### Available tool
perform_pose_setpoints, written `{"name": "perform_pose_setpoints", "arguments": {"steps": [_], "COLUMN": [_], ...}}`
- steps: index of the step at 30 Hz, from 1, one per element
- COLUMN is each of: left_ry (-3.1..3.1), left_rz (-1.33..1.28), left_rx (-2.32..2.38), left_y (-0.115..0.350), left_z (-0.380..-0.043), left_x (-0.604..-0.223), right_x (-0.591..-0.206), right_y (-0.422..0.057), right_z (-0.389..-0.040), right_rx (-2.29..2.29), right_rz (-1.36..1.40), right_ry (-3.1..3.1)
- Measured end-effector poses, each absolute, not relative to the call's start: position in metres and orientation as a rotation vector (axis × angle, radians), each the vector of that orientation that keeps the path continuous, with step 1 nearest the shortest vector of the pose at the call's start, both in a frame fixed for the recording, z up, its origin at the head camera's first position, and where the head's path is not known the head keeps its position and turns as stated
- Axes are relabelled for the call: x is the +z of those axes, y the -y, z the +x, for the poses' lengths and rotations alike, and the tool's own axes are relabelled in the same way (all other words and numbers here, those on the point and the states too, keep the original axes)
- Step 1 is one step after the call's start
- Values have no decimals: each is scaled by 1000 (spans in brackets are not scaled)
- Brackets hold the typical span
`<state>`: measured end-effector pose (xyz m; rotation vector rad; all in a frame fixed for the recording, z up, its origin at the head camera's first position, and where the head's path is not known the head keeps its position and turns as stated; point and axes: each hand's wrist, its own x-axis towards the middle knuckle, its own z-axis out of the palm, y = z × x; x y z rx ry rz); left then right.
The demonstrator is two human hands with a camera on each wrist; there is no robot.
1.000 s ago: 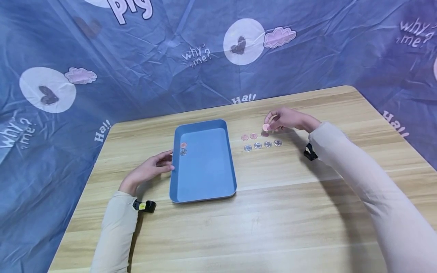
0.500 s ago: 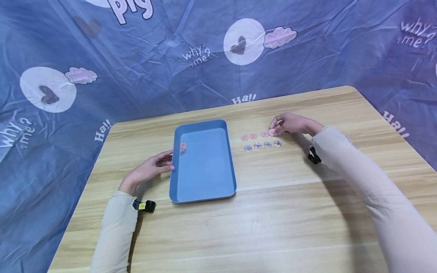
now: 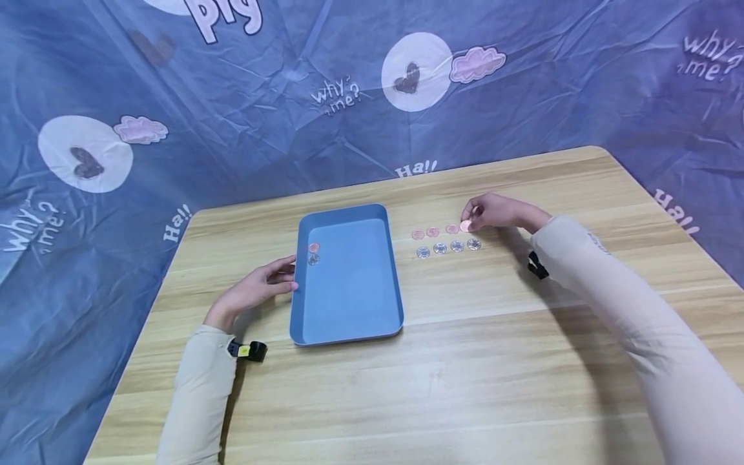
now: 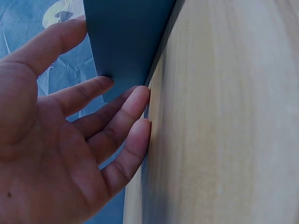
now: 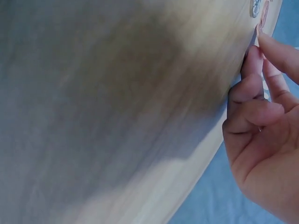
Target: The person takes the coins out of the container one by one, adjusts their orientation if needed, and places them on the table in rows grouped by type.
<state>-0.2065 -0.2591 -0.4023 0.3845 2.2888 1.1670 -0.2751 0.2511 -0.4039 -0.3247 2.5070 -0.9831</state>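
In the head view, a blue tray [image 3: 349,284] lies on the table, with one copper-coloured coin [image 3: 314,247] and one silver coin [image 3: 314,259] near its left wall. My left hand [image 3: 258,287] touches that wall from outside. The left wrist view shows its fingers [image 4: 133,100] loosely extended, fingertips right at the tray's side [image 4: 126,42]. To the right of the tray, my right hand [image 3: 500,212] pinches a copper-coloured coin [image 3: 465,226] between thumb and fingers, at the right end of a row of copper-coloured coins [image 3: 433,232]. Just in front lies a row of silver coins [image 3: 440,248].
A light wooden table [image 3: 442,387] carries everything, its back edge close to a blue printed cloth [image 3: 261,129]. Each wrist wears a black camera, the left one [image 3: 250,351] just above the tabletop.
My right hand has shifted right and down with its coin, from over the third copper-coloured coin to the row's right end. The left hand and tray stay in place.
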Motion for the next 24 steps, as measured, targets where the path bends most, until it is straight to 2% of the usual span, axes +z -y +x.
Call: {"name": "perform_pose_setpoints", "arguments": {"steps": [9,24], "left_ry": [-2301,-2296], "left_rz": [413,417], "left_rx": [1161,1159], "left_y": [260,260], "left_z": [-206,-207], "left_x": [-404,-404], "right_x": [-403,-409], "right_y": [-247,-252], "right_z": [-273,-272], "right_rx": [-861,-928], "right_rz": [-428,-364], "right_ry": [-2601,-2574]}}
